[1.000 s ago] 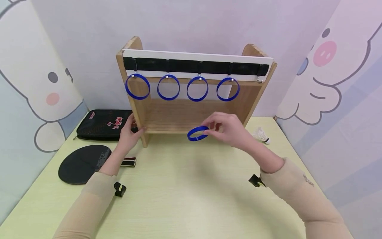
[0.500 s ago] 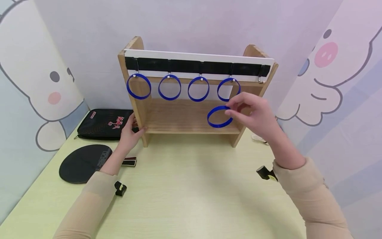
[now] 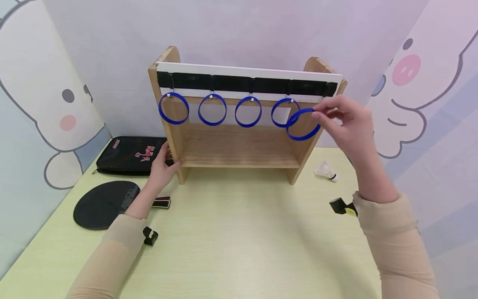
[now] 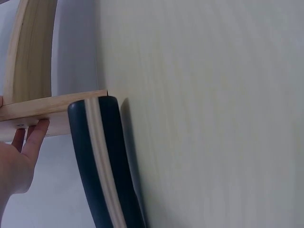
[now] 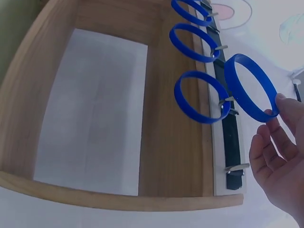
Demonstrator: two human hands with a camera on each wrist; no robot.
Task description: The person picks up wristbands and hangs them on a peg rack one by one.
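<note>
My right hand (image 3: 349, 124) pinches a blue ring (image 3: 300, 138) between thumb and fingertips at the right end of a small wooden shelf (image 3: 239, 145). The held ring overlaps one of several blue rings (image 3: 174, 122) hanging from hooks on the white rail (image 3: 239, 69) with its black strip. In the right wrist view, the held ring (image 5: 241, 95) is beside the rail, near a bare end hook (image 5: 237, 167); in the head view the hand mostly hides that hook. My left hand (image 3: 160, 172) grips the shelf's left side panel, fingers outside and thumb at its front edge.
Left of the shelf lie a black zipped case (image 3: 130, 155) and a black table tennis bat (image 3: 104, 205), partly under my left forearm. On the right a white shuttlecock (image 3: 325, 170) lies on the table (image 3: 239, 232). Walls with cartoon figures close in the back and sides.
My right hand has carried the blue ring up and to the right, from in front of the lower shelf board to the right end of the rail. The left hand has stayed put.
</note>
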